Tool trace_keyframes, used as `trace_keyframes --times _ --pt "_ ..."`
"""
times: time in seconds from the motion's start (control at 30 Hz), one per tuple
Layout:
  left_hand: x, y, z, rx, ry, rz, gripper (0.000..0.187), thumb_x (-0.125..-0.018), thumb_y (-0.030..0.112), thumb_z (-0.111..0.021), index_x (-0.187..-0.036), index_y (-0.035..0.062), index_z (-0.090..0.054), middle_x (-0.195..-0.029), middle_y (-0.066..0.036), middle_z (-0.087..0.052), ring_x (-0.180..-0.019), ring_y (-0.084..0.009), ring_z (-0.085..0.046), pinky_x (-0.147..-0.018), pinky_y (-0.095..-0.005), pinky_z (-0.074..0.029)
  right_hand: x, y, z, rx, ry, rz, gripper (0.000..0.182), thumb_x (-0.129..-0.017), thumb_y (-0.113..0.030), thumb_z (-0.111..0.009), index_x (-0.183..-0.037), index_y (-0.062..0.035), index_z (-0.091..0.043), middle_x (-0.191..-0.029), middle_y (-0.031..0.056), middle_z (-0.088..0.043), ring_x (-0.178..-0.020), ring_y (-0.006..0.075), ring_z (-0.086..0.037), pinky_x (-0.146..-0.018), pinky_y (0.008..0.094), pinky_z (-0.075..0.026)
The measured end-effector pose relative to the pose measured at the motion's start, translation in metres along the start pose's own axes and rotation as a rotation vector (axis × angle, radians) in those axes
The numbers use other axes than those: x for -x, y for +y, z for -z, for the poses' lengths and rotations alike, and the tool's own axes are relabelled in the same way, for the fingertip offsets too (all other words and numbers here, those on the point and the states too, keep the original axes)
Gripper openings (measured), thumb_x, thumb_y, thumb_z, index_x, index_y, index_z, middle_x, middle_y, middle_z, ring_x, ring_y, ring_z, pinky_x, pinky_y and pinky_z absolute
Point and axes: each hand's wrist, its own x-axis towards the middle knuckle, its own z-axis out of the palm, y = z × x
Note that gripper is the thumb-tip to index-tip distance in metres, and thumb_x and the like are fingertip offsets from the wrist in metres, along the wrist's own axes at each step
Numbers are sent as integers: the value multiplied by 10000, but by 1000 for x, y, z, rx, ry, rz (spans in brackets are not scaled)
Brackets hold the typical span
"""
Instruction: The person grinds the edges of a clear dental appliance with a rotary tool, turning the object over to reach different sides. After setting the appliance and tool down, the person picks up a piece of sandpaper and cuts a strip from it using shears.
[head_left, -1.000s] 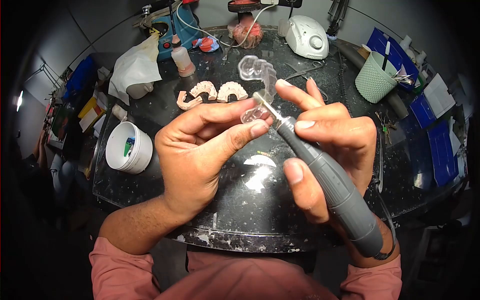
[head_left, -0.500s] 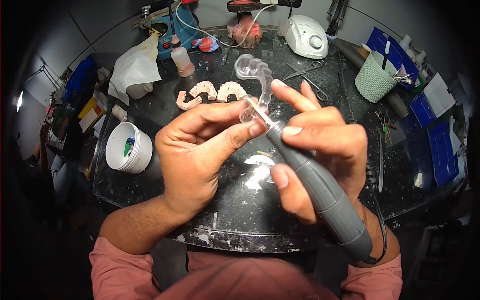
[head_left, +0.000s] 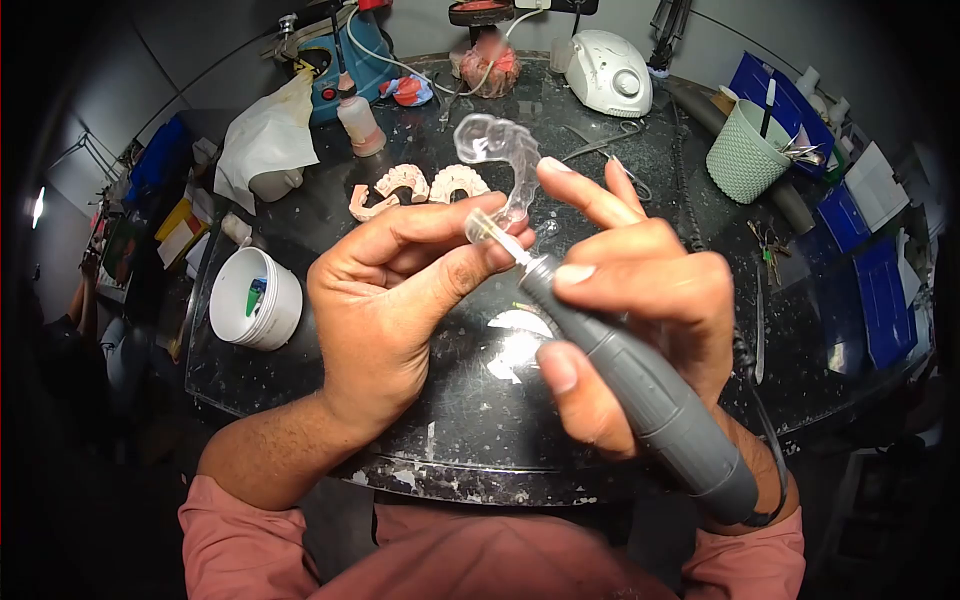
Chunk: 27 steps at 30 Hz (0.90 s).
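A clear dental aligner [head_left: 522,165], curved like a tooth arch, is pinched at its near end between the thumb and fingers of my left hand [head_left: 385,285]. My right hand [head_left: 650,300] grips a grey rotary handpiece [head_left: 650,390] with a corded rear end. Its thin pale bit [head_left: 507,243] points up and left and overlaps the aligner's near end, right at my left fingertips. My right index finger stretches toward the aligner's side. Just behind my left hand lie several plaster dental models [head_left: 404,184] on the black table [head_left: 470,420].
At left stands a white tub [head_left: 256,300] with small items in it. Along the back are a bottle [head_left: 360,125], a white control unit [head_left: 608,75] and scissors [head_left: 600,145]. A green cup [head_left: 748,150] of tools and keys [head_left: 768,250] are on the right.
The aligner has moved slightly left and turned in my left hand. The handpiece's tip has shifted a little left and down with my right hand.
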Motion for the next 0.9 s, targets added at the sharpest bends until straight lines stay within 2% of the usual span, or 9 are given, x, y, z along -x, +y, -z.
trace_keyframes --times 0.13,0.23,0.3,0.37,0.7,0.77,0.83,0.9 --pt "0 -2 7 -86 -48 -52 212 -840 -75 -661 -1050 -61 -635 -1011 -172 -688 -961 -223 -678 -873 -311 -554 0 -1 2 4 1 -29 422 -782 -104 -685 -1118 -53 -433 -1015 143 -546 -1161 475 -532 -1100 628 -143" --pt "-1 1 3 -81 -48 -23 224 -838 -76 -663 -1060 -61 -634 -1013 -173 -688 -960 -221 -678 -874 -309 -552 -2 -3 3 12 -84 -12 416 -777 -95 -677 -1111 -52 -434 -998 145 -547 -1163 475 -531 -1102 627 -134" --pt "0 2 4 -76 -49 -4 233 -837 -75 -664 -1067 -64 -633 -1013 -175 -687 -963 -223 -677 -875 -310 -552 1 1 -3 -21 36 -16 407 -769 -91 -676 -1103 -47 -448 -964 146 -551 -1153 475 -538 -1099 630 -144" --pt "0 -1 6 -58 -60 -24 235 -838 -81 -658 -1071 -68 -629 -1017 -179 -685 -968 -228 -676 -878 -313 -552 -4 -3 2 28 -88 34 405 -769 -99 -677 -1098 -36 -449 -943 145 -548 -1131 478 -552 -1091 633 -170" --pt "0 0 7 -177 -97 -87 226 -841 -111 -633 -1064 -77 -620 -1019 -185 -681 -971 -234 -675 -884 -320 -554 0 -2 -3 35 30 7 410 -768 -90 -669 -1105 -29 -445 -951 149 -549 -1135 474 -553 -1093 617 -195" --pt "1 -1 6 -113 -73 -69 222 -840 -111 -634 -1059 -76 -621 -1021 -187 -680 -970 -233 -675 -883 -320 -555 -4 -5 2 38 -87 24 403 -771 -89 -667 -1103 -31 -445 -952 150 -552 -1138 476 -551 -1093 615 -198" --pt "0 -1 5 -51 -49 -51 217 -840 -111 -634 -1054 -74 -622 -1023 -189 -679 -969 -233 -675 -881 -321 -556 -3 -2 -1 27 -75 31 399 -766 -95 -681 -1091 -31 -459 -943 149 -566 -1139 478 -550 -1091 619 -197" --pt "-1 1 5 -137 -89 -87 208 -844 -109 -631 -1048 -70 -624 -1027 -186 -678 -970 -233 -674 -881 -324 -557 0 1 -3 1 47 3 402 -764 -107 -692 -1087 -32 -465 -937 149 -573 -1139 477 -549 -1091 625 -186"
